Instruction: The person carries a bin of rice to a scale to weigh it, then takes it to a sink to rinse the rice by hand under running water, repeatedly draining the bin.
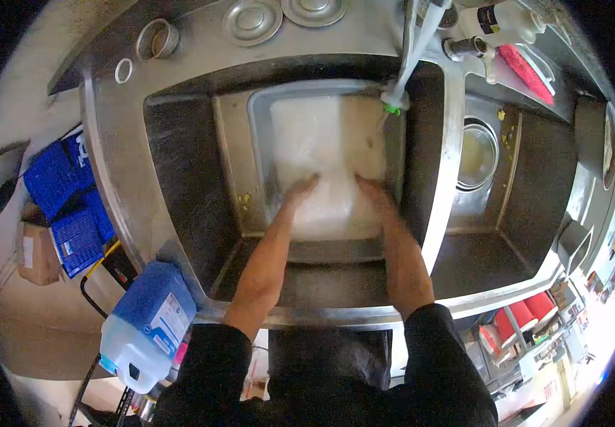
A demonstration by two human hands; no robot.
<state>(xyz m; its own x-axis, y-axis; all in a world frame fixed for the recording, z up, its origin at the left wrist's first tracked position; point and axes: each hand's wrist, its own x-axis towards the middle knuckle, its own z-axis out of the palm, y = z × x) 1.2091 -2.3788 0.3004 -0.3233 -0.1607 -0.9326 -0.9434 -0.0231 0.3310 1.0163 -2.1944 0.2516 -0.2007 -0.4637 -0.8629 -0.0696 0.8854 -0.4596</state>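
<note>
A grey rectangular tub [256, 135] sits in the large sink basin [186, 171]. Cloudy, whitish liquid [307, 135] appears to fill it, with a bright streak across its surface. My left hand [301, 191] reaches into the left half of the tub, and my right hand [374, 192] into the right half, the two apart. Both are smeared by motion, and their fingers fade into the pale contents. Whether either hand grips anything there is hidden. Above the tub's far right corner hangs the faucet spout [397, 96], with something green at its tip.
A second basin on the right holds a round metal pan [476, 155]. Round metal lids [252, 21], a metal ring [124, 70] and a small cup [157, 40] stand on the back ledge. A blue jug [152, 320] is at the left, a white bottle [503, 23] at the back right.
</note>
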